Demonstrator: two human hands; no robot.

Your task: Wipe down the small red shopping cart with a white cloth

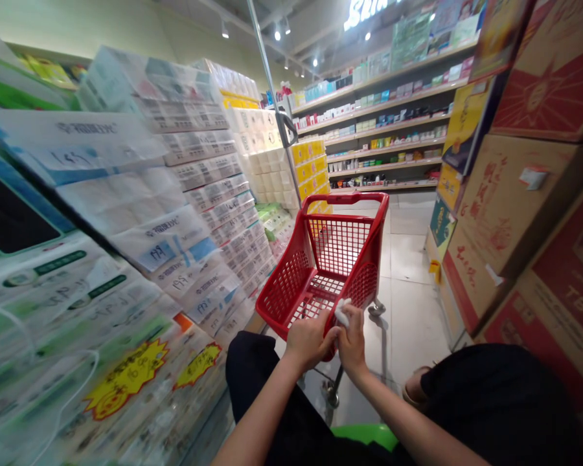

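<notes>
While the right hand [354, 341] pinches a small crumpled white wad [341, 314] between thumb and fingers, the left hand [308, 343] is right beside it, the two thumbs so close they look like they're touching. The left hand's fingers bend toward the near edge of a red shopping cart [297, 249], but honestly I can't tell if they're gripping it or just resting there. The wad is at that near edge too, and the cart itself is directly in front of both hands, with its handle [347, 199] on the side farthest from them. One caster [331, 393] shows just below the hands, another is out past the right hand. There are black trousers [495, 401] to either side of the forearms and a bit of something green [369, 432] below the hands. Off to the left hand's side it's a big stack of wrapped white packs [218, 207], with yellow price signs [126, 382] low down. Well apart from the right hand, on its outer side, cardboard cartons [505, 200] are piled up. Way ahead of both hands, past the cart, you've got stocked shelves [383, 152]
</notes>
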